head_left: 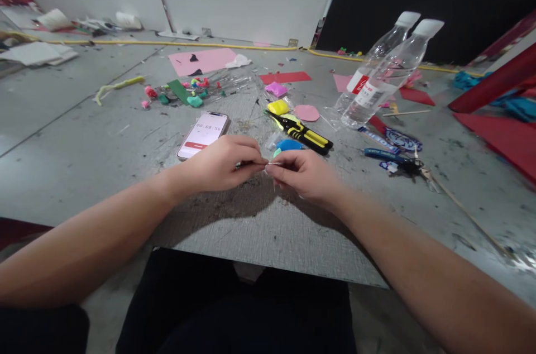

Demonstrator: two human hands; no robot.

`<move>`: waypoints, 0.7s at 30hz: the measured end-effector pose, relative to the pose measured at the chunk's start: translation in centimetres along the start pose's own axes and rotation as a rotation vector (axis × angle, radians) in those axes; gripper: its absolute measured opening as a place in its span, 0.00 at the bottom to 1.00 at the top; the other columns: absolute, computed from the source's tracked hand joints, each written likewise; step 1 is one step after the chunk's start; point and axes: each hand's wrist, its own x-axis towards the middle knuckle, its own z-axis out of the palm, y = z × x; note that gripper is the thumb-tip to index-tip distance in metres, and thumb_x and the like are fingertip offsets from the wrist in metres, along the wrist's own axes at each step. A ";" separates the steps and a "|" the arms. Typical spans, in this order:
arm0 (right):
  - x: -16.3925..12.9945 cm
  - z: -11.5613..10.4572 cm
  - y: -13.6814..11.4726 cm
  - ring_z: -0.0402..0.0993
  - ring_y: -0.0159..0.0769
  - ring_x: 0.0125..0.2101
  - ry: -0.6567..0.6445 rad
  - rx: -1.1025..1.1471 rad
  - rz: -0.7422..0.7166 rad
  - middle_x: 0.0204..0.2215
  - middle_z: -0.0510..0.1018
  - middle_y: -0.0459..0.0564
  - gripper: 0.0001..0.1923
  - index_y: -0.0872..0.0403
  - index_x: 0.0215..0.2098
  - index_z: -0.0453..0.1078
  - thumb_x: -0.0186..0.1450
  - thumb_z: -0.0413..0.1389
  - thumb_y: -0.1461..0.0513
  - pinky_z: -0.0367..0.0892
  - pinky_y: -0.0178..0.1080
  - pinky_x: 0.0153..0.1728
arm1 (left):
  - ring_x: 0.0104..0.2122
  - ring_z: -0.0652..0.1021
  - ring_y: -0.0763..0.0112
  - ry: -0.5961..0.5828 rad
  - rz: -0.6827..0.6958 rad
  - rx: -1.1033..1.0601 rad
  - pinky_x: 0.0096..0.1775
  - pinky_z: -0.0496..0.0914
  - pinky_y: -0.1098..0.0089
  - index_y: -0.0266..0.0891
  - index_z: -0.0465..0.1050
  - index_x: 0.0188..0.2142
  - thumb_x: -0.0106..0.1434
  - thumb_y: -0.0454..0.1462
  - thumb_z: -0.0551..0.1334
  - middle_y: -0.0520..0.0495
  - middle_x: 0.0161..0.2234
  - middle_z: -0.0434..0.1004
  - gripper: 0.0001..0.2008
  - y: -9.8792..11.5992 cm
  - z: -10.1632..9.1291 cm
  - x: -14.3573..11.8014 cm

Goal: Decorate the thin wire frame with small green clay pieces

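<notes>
My left hand and my right hand meet fingertip to fingertip just above the grey table. Both are closed in a pinch. A thin pale strand shows at the right fingertips, too small to name surely; what the left fingers pinch is hidden. Right behind the fingers are a small mint-green lump and a blue clay packet. Pliers with yellow and black handles lie beyond my right hand. Behind my left hand rests a phone with a running-time display.
Two clear plastic bottles stand at the back right. Keys on a lanyard lie right of my hand. Yellow and purple clay packets, small coloured clay pieces and paper sheets are scattered further back.
</notes>
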 end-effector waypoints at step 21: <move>0.1 0.0 -0.8 0.67 0.30 0.19 0.064 0.235 0.220 0.21 0.74 0.46 0.32 0.52 0.24 0.70 0.55 0.64 0.34 0.54 0.35 0.18 | 0.31 0.80 0.70 0.056 0.036 -0.063 0.34 0.73 0.70 0.38 0.80 0.34 0.69 0.33 0.61 0.44 0.32 0.82 0.08 0.3 0.1 0.3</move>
